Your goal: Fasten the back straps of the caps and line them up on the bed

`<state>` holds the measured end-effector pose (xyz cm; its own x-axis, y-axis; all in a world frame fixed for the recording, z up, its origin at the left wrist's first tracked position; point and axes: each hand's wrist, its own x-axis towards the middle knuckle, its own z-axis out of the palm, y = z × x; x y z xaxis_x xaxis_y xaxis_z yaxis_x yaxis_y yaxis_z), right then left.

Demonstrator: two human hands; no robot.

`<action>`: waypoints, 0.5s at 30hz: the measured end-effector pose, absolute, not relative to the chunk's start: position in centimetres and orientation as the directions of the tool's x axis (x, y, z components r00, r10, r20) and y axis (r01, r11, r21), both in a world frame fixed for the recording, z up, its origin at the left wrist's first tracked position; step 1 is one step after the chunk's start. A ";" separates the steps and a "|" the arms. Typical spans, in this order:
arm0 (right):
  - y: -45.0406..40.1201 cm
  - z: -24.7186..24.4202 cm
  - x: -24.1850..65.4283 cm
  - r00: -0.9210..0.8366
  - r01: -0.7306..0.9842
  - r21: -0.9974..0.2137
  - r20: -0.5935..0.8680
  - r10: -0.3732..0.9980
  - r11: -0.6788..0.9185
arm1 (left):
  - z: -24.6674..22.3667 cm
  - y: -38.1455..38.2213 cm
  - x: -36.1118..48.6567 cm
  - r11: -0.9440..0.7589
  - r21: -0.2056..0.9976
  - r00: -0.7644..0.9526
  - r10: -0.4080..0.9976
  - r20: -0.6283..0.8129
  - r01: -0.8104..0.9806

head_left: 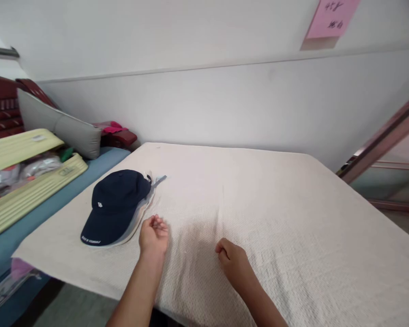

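Left hand (154, 235), fingers released and loosely curled, near navy fabric baseball cap (117, 200) stacked over paler caps (137, 220) on cream cloth-covered surface (259, 190); right hand (233, 261) fingers clenched.

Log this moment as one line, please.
left hand: half-open, beside navy cap; right hand: curled, over cream cloth; navy cap: atop paler caps; held: nothing visible

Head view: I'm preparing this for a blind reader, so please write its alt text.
A person's half-curled left hand and loosely fisted right hand are at a cream cloth-covered table. A stack of caps, navy on top, lies beside the left hand; a white wall stands behind.
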<state>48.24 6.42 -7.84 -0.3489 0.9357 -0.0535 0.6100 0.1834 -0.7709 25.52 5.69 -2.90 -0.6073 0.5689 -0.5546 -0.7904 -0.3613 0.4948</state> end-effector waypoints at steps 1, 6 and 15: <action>6.3 -7.9 48.0 -0.360 0.619 -0.762 -0.060 0.931 0.191 | -3.0 5.5 24.8 -0.383 0.500 -0.627 0.547 -0.554 -0.777; 6.1 -8.0 46.7 -0.387 0.652 -0.724 -0.064 0.920 0.224 | -3.8 3.6 22.2 -0.423 0.525 -0.674 0.496 -0.547 -0.738; 5.7 -7.4 45.9 -0.443 0.722 -0.625 -0.085 0.893 0.298 | -4.7 -1.7 19.8 -0.490 0.593 -0.769 0.371 -0.521 -0.638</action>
